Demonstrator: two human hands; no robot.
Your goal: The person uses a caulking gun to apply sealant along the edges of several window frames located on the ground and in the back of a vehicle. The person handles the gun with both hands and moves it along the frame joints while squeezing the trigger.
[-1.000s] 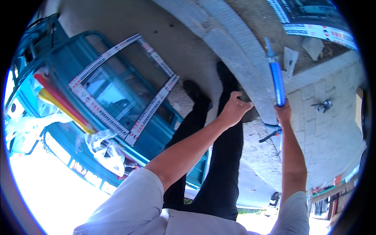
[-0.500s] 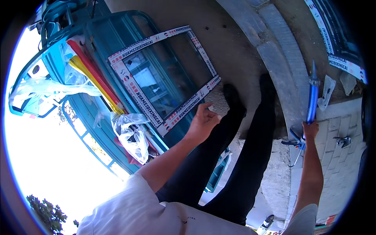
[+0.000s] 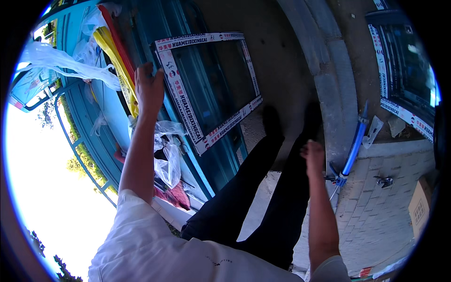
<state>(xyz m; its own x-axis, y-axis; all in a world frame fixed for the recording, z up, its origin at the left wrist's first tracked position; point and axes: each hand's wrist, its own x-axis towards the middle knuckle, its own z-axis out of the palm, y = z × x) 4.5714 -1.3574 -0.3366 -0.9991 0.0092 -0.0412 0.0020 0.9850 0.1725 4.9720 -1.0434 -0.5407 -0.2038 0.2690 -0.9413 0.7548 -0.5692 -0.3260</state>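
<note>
A glazed window sash (image 3: 187,110) in a frame wrapped with printed white film leans against the side of a teal cargo cart (image 3: 218,162). My left hand (image 3: 149,91) is raised beside the sash's upper left corner, thumb and fingers apart, over the cart's edge; it holds nothing I can see. My right hand (image 3: 314,156) hangs in front of my right leg with its fingers curled in and nothing visible in them. To its right, a blue caulking gun (image 3: 350,152) with a pointed nozzle lies on the ground by the stone kerb.
Yellow plastic wrapping (image 3: 115,63) and clear plastic bags (image 3: 168,162) lie in the cart. A second film-wrapped window (image 3: 404,66) is at the far right. Stone kerb slabs (image 3: 331,80) cross the ground. A small metal piece (image 3: 384,181) and a cardboard box (image 3: 419,207) are on the paving.
My right hand has let go of the caulking gun and moved left to my leg. My left hand has moved up and left, from the sash's lower edge to beside its upper left corner.
</note>
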